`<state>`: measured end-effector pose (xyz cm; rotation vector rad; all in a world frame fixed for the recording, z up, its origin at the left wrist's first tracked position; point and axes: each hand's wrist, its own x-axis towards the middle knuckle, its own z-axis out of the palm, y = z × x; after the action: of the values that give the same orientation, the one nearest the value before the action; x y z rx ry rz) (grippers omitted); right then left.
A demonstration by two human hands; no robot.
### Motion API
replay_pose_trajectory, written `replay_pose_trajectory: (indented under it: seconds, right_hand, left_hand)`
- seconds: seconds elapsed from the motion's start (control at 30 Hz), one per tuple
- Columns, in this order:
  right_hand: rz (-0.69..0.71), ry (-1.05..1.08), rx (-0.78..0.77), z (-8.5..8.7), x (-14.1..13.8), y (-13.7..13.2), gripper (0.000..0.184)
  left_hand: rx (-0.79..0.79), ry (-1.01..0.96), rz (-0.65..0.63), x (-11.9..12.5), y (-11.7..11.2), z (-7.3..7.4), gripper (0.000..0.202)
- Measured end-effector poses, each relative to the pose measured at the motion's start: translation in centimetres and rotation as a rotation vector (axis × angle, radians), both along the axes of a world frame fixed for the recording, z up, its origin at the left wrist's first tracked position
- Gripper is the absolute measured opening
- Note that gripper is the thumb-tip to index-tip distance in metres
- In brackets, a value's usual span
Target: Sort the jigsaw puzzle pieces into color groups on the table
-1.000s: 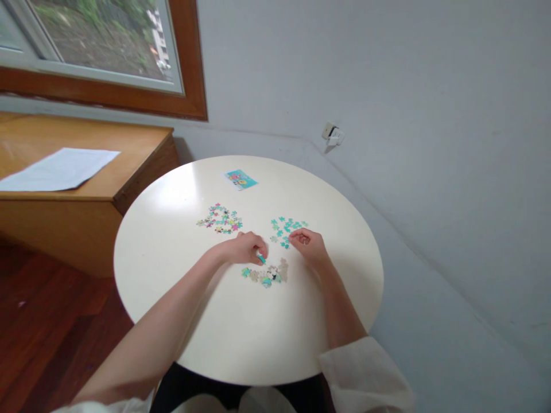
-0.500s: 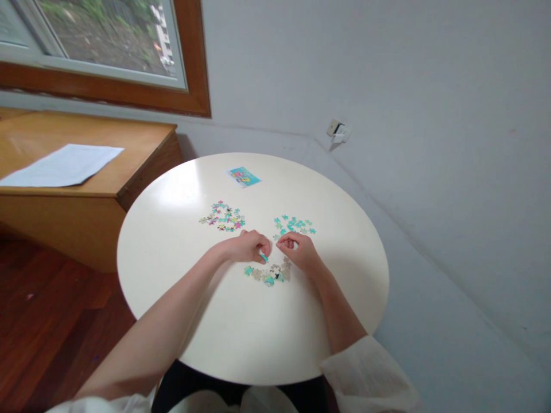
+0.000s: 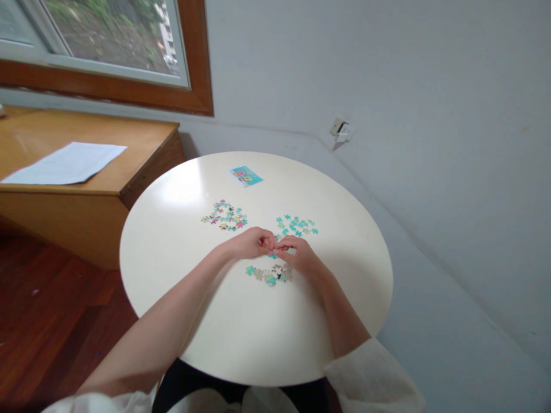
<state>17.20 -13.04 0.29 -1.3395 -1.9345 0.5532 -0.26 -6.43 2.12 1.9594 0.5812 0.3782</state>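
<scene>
My left hand (image 3: pixel 253 242) is closed in a pinch above the middle of the round white table (image 3: pixel 241 332). At its fingertips shows a small teal jigsaw puzzle piece (image 3: pixel 272 256). My right hand (image 3: pixel 299 253) is pinched too, its fingertips meeting those of my left hand; what lies between them is mostly hidden. Just below the hands is a cluster of grey and green puzzle pieces (image 3: pixel 271 281). Beyond the right hand lie teal puzzle pieces (image 3: pixel 297 223), partly covered by it. A pile of multicoloured puzzle pieces (image 3: pixel 226 217) spreads behind the left hand.
A small colourful picture card (image 3: pixel 246 176) lies toward the table's far edge. To the left stands a wooden desk (image 3: pixel 146 137) with a white paper sheet (image 3: pixel 69 163) on it. A wall socket with a plug (image 3: pixel 343 131) is on the wall behind.
My left hand has moved slightly right with the teal puzzle piece, and the fingertips of both hands have come together. The view has shifted a little.
</scene>
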Motion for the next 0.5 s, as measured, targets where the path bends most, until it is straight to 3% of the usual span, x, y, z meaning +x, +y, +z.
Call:
replay_pose_trajectory:
  seconds: [0.17,0.37,0.5]
  right_hand:
    - [-0.016,0.042,-0.002,0.2,0.0,-0.1,0.015]
    - [-0.063,0.106,-0.02,0.1,0.0,0.1,0.017]
    - [-0.192,0.181,-0.014,0.2,1.4,0.5,0.023]
  left_hand:
    - [-0.021,-0.12,0.17,0.4,0.2,-0.1,0.01]
    - [-0.011,-0.193,0.246,0.8,0.2,-0.3,0.018]
    - [-0.026,-0.225,0.301,1.0,0.0,0.1,0.018]
